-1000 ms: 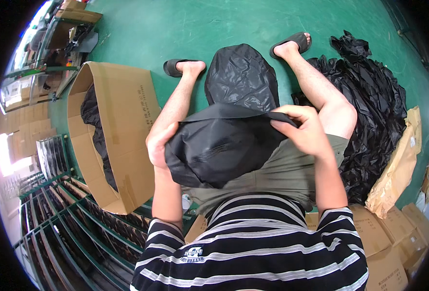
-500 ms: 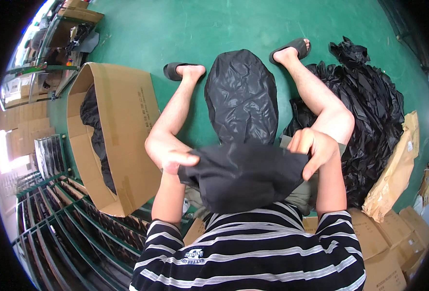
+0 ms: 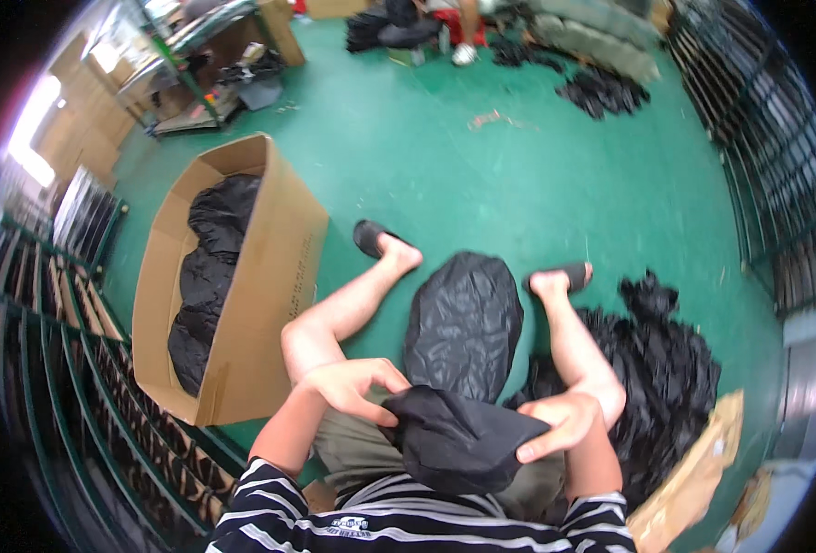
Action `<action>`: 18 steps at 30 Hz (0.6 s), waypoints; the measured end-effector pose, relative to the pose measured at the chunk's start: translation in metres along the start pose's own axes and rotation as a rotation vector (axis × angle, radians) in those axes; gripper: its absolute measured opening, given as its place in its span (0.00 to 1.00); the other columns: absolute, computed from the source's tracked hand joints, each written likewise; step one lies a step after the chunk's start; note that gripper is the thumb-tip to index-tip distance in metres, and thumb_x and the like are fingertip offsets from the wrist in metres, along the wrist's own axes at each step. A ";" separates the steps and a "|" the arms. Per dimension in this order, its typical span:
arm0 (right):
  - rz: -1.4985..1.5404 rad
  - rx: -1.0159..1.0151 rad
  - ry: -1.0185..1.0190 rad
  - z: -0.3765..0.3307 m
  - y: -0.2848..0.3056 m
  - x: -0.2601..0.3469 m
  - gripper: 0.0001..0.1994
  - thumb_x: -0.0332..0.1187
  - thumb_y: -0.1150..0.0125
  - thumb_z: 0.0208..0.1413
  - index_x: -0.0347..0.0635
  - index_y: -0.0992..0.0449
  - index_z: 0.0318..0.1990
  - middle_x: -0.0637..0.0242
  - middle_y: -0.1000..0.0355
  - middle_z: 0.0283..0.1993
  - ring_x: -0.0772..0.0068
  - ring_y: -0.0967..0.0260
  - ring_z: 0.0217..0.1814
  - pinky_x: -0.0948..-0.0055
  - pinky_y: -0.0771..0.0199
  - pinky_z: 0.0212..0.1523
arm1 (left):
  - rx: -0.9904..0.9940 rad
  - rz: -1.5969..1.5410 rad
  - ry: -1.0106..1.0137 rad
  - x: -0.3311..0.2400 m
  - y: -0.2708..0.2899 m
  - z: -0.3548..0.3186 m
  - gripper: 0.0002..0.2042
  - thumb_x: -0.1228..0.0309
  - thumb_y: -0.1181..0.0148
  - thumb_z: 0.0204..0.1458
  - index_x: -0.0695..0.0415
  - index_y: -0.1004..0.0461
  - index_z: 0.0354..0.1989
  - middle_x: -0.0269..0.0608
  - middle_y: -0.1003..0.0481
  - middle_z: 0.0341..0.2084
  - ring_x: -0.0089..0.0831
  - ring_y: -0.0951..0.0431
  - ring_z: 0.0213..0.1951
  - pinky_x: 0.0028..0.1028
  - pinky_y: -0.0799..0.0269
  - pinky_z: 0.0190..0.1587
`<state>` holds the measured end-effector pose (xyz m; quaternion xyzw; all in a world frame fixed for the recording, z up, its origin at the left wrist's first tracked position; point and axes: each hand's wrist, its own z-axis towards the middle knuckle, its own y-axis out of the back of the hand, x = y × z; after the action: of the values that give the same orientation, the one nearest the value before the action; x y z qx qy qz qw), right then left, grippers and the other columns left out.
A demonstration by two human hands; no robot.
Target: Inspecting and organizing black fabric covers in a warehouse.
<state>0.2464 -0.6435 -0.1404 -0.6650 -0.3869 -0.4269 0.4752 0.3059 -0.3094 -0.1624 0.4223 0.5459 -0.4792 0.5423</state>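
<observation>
I sit on the green floor (image 3: 481, 157) with my legs spread. Both hands grip a folded black plastic bag (image 3: 458, 438) on my lap. My left hand (image 3: 352, 387) pinches its left edge, and my right hand (image 3: 564, 426) holds its right edge with the thumb on top. Beyond it, between my legs, lies a flat stack of black bags (image 3: 463, 323).
An open cardboard box (image 3: 274, 267) holding black bags stands at my left. A heap of loose black bags (image 3: 661, 387) lies at my right, beside brown cardboard (image 3: 693, 484). Metal racks (image 3: 67, 369) run along the left. Another seated person's leg (image 3: 468, 37) shows at the far end.
The bag was spread wide between my hands and is now folded smaller and lower on my lap. My head has lifted, so more of the floor and room shows.
</observation>
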 end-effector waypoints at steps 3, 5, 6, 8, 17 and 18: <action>-0.001 -0.043 0.002 0.001 -0.004 0.005 0.18 0.39 0.46 0.65 0.24 0.26 0.40 0.68 0.27 0.31 0.79 0.34 0.37 0.75 0.32 0.40 | -0.361 -0.023 0.121 0.030 -0.013 -0.013 0.12 0.80 0.41 0.51 0.65 0.24 0.45 0.36 0.22 0.39 0.23 0.25 0.44 0.26 0.29 0.49; 0.044 -0.039 -0.057 0.008 -0.004 0.017 0.20 0.41 0.49 0.67 0.25 0.27 0.44 0.70 0.27 0.36 0.79 0.34 0.40 0.74 0.32 0.42 | -0.645 0.018 0.184 0.043 -0.027 -0.010 0.13 0.77 0.39 0.53 0.64 0.25 0.47 0.37 0.23 0.40 0.23 0.25 0.44 0.26 0.30 0.51; 0.030 -0.020 -0.062 0.014 -0.005 0.021 0.20 0.41 0.49 0.67 0.25 0.27 0.44 0.70 0.27 0.36 0.79 0.34 0.40 0.74 0.32 0.42 | -0.703 -0.104 0.133 0.058 -0.030 -0.009 0.16 0.74 0.37 0.53 0.64 0.27 0.50 0.37 0.24 0.43 0.22 0.26 0.47 0.26 0.31 0.54; 0.136 -0.168 -0.198 0.017 -0.013 0.020 0.20 0.41 0.51 0.67 0.27 0.28 0.48 0.72 0.28 0.40 0.79 0.34 0.42 0.75 0.32 0.44 | -0.801 -0.155 -0.020 0.047 -0.044 0.004 0.19 0.74 0.35 0.53 0.64 0.29 0.53 0.37 0.25 0.46 0.23 0.28 0.50 0.26 0.33 0.56; 0.161 -0.264 -0.170 0.021 -0.026 0.015 0.22 0.42 0.51 0.68 0.25 0.30 0.52 0.70 0.28 0.47 0.78 0.36 0.50 0.76 0.34 0.52 | -1.137 -0.148 -0.056 0.094 -0.050 0.007 0.11 0.82 0.46 0.57 0.67 0.26 0.49 0.40 0.23 0.44 0.24 0.25 0.48 0.25 0.31 0.56; 0.139 -0.258 -0.153 0.018 -0.028 0.007 0.22 0.41 0.51 0.68 0.25 0.29 0.52 0.70 0.28 0.47 0.78 0.36 0.51 0.76 0.35 0.52 | -1.068 -0.142 -0.068 0.095 -0.048 -0.002 0.11 0.82 0.46 0.57 0.66 0.26 0.48 0.38 0.23 0.43 0.23 0.25 0.47 0.24 0.30 0.53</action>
<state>0.2269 -0.6188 -0.1287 -0.7761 -0.3171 -0.3875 0.3833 0.2531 -0.3216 -0.2538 0.0342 0.7230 -0.1838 0.6651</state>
